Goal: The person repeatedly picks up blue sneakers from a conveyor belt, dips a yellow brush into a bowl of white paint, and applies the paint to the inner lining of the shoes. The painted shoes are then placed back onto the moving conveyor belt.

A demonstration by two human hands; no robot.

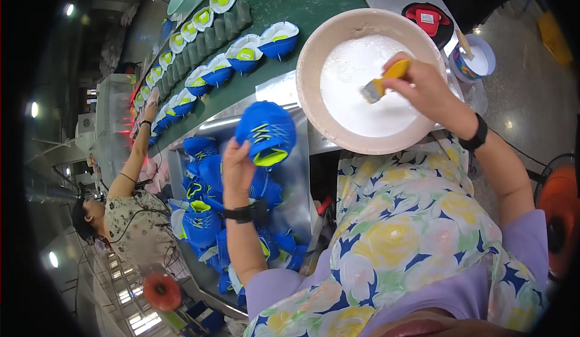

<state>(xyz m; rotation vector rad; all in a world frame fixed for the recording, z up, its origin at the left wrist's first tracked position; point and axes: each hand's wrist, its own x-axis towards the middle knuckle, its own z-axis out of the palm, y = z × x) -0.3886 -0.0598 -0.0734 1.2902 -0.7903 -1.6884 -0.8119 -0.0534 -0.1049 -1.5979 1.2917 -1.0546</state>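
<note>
The left hand [237, 166] is closed around a blue shoe upper [266, 132], held above the metal tray [297, 174] of blue uppers. At two o'clock from it, the right hand [423, 86] grips a yellow-handled brush [382, 83] whose bristles dip into white glue in the beige bowl [314, 53].

Shoe upper [266, 132] left of bowl [314, 53]; brush [382, 83] in bowl; conveyor [290, 1] behind.

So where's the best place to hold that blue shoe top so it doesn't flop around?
Probably right where the left hand has the blue shoe upper: at its lower left edge, coming from below. The piece is soft and domed, so pinching the rim keeps the rounded outer face clear and turned up toward the brush in the right hand.
</note>
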